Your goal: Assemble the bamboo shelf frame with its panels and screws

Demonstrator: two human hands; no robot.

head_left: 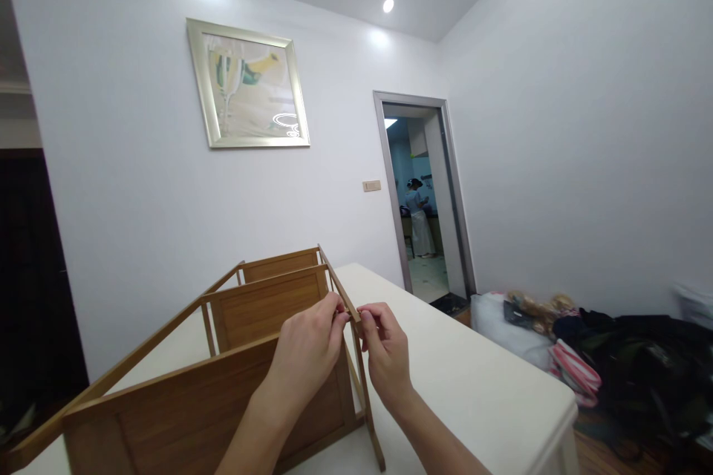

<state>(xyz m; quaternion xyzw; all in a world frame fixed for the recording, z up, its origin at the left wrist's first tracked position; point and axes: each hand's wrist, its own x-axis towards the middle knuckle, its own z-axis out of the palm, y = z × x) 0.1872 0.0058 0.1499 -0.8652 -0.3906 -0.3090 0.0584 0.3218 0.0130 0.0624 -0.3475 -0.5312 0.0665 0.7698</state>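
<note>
A brown wooden shelf rack (pixel 167 404) lies on its side on a white table, its several panels standing upright between the long side rails. My left hand (pixel 315 338) is at the inner side of the right-hand rail, thumb and fingers pinched together. On the outer side of the same rail, my right hand (pixel 385 345) pinches at a small piece too tiny to name. Both hands meet the rail at nearly the same spot, near the top edge of the nearest panel. What the left fingertips hold is hidden.
The white table (pixel 462 378) extends right of the rack. Bags and clothes (pixel 629 356) are piled on the floor at the right. A doorway (pixel 426 200) opens onto a room where another person (pixel 419 219) stands. A framed picture (pixel 253 89) hangs on the wall.
</note>
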